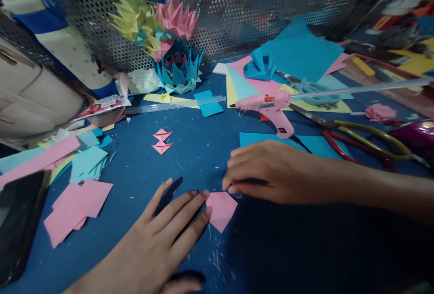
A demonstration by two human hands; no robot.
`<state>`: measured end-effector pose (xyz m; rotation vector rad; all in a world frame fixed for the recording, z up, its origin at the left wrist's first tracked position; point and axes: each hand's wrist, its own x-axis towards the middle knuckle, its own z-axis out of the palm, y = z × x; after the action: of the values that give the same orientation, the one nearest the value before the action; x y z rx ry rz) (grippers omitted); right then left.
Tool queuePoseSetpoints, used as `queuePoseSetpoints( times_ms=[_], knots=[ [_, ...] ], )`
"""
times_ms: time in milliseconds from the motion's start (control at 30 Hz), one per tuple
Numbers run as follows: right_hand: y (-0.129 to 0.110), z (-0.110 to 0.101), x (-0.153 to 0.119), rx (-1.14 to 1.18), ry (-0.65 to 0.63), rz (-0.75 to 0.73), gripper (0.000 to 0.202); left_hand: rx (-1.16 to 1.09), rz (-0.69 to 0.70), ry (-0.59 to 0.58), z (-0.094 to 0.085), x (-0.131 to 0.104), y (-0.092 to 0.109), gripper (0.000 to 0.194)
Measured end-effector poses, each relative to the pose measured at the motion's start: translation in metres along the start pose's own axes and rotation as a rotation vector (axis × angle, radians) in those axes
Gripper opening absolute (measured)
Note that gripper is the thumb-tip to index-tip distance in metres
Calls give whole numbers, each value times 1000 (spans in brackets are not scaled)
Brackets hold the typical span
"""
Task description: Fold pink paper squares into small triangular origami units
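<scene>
On the blue tabletop lies a small pink paper piece (222, 212), folded along part of its edge. My left hand (169, 231) rests flat with fingers spread, its fingertips pressing the paper's left edge. Just above the paper's upper right edge is my right hand (261, 172), fingers curled and thumb near the index fingertip; whether anything is pinched there is hidden. Two folded pink paper pieces (162, 141) sit a little farther back. To the left are stacks of pink squares (76, 210) and light blue squares (88, 163).
A pink glue gun (271, 106) with a long glue stick lies behind my right hand. Nearby are red-and-yellow-handled scissors (366, 142) and light blue scissors (315, 91). A black phone (22, 226) lies far left. Folded paper flowers (178, 70) stand by the mesh panel (224, 23).
</scene>
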<state>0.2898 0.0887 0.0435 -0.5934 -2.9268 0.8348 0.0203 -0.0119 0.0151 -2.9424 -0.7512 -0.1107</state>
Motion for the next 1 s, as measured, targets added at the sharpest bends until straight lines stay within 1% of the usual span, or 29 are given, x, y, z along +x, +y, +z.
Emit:
queuePoseSetpoints(
  times_ms=[67, 167, 333, 433, 533, 633, 733, 833, 933, 1000],
  knots=[
    [3, -1, 0, 38, -21, -32, 13, -39, -11, -1, 1, 0, 1, 72],
    [6, 0, 0, 61, -80, -105, 18, -70, -32, 3, 2, -2, 2, 72],
    [8, 1, 3, 96, -106, -130, 15, -92, -48, -11, 2, -4, 4, 71],
    [6, 6, 6, 142, -57, -88, 15, -97, -55, -24, 1, -4, 4, 72],
    [2, 16, 9, 163, 38, 19, 18, -103, -64, -25, 0, -4, 5, 71],
    [-2, 26, 11, 81, 104, 85, 18, -101, -64, -42, -2, -5, 5, 71],
    [-5, 30, 12, 10, 130, 119, 13, -78, -40, -45, -3, -5, 5, 69],
    [-10, 28, 10, 10, 114, 151, 15, -61, -19, -48, -4, -4, 4, 66],
    [-15, 22, 8, 46, 42, 161, 18, -62, -8, -38, -4, -4, 4, 61],
    [-18, 18, 7, 72, -9, 133, 20, -69, -7, -19, -3, -4, 5, 59]
  ],
)
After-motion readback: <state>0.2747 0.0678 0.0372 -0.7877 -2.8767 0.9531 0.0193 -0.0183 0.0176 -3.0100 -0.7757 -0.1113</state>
